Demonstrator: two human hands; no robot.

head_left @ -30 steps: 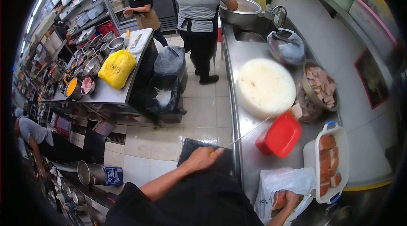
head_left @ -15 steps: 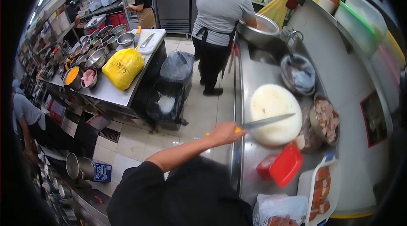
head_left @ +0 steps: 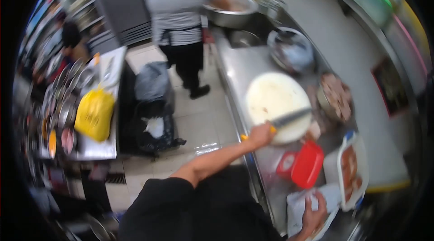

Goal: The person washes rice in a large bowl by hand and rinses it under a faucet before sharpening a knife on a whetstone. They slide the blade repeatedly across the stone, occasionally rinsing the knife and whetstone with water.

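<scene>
Yellow-handled, a long steel knife is slanting over a round white cutting board right of centre in the frame, and the person's left hand is clasping the knife's handle. At lower right, the right hand is lying over a crumpled white plastic bag, its fingers parted; whether they are pinching it, I cannot tell.

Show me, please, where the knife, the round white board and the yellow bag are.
Knife [head_left: 293, 117]: head view, on the middle of the blade.
Round white board [head_left: 274, 95]: head view, on its bare top.
Yellow bag [head_left: 95, 116]: head view, on its bulging middle.
</scene>
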